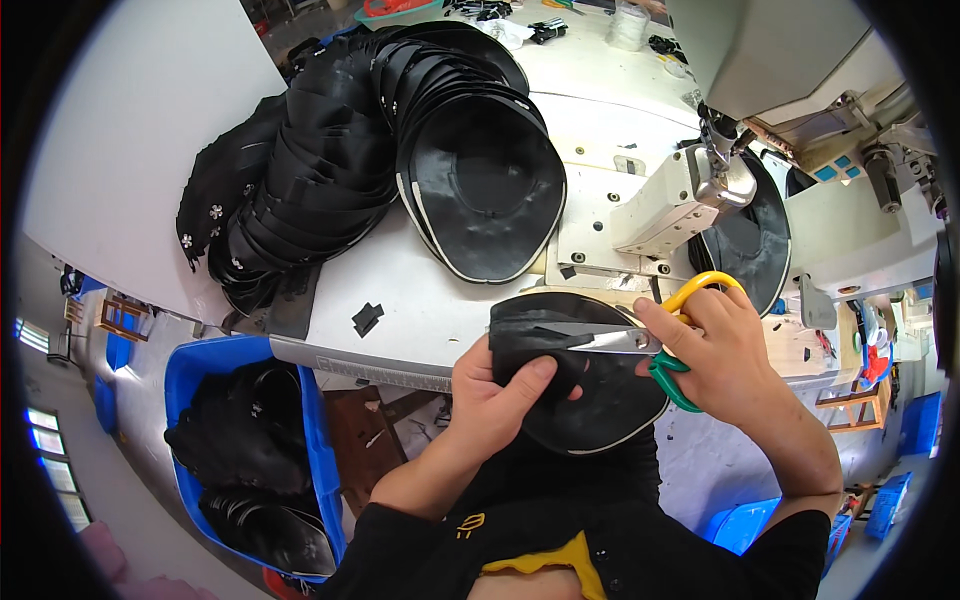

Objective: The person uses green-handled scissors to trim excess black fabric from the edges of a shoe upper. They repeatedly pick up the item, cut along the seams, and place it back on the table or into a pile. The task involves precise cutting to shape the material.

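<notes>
My left hand (490,405) pinches a black leather-like piece (610,415), rounded and pale along its edge, with the thumb on top of a folded flap. In my right hand (725,345) are scissors (610,338) with one yellow and one green handle loop. Their blades point left and lie at the flap, beside my left thumb; whether they are cutting I cannot tell. The held piece is in front of the table's near edge, over my lap.
Overlapping stacks of similar black pieces (485,190) cover the table's left and middle. A sewing machine (670,200) stands right, with another black piece (765,235) behind its post. A blue bin (325,470) of black pieces sits lower left. A black scrap (368,319) lies near the edge.
</notes>
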Demonstrator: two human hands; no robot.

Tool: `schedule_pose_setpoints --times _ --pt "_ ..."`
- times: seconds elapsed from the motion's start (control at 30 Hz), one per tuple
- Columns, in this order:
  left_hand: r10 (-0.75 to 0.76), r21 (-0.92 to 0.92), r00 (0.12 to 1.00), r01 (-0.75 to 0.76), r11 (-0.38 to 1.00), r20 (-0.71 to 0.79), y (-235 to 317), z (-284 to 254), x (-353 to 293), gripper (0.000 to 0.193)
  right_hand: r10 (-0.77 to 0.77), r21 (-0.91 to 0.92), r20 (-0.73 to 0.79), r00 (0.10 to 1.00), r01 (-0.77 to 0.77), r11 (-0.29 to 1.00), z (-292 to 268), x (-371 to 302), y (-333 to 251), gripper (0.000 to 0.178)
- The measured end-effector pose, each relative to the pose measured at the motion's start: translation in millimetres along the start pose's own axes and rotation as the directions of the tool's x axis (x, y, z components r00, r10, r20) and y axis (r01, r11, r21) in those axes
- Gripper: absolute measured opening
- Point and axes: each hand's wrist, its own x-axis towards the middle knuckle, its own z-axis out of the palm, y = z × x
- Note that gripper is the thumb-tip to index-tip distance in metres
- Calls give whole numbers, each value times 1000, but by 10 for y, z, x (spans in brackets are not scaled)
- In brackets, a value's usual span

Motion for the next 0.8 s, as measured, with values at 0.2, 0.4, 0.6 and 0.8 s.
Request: schedule_pose_setpoints --times 0.2,0.4,0.6,0.8 --pt "39 113 998 -45 993 53 64 -2 -58 25 13 11 172 985 -15 1000 -58 -29 2 56" --pt "58 140 996 -67 988 70 32 99 -92 25 22 78 82 996 -29 997 -54 -10 -26 55" --pt "46 289 994 -73 955 96 44 106 -77 22 5 145 141 990 -25 989 24 -46 -15 55" --pt "2 273 997 -23 962 76 -30 96 -85 23 23 120 88 996 -33 992 95 -149 -46 54"
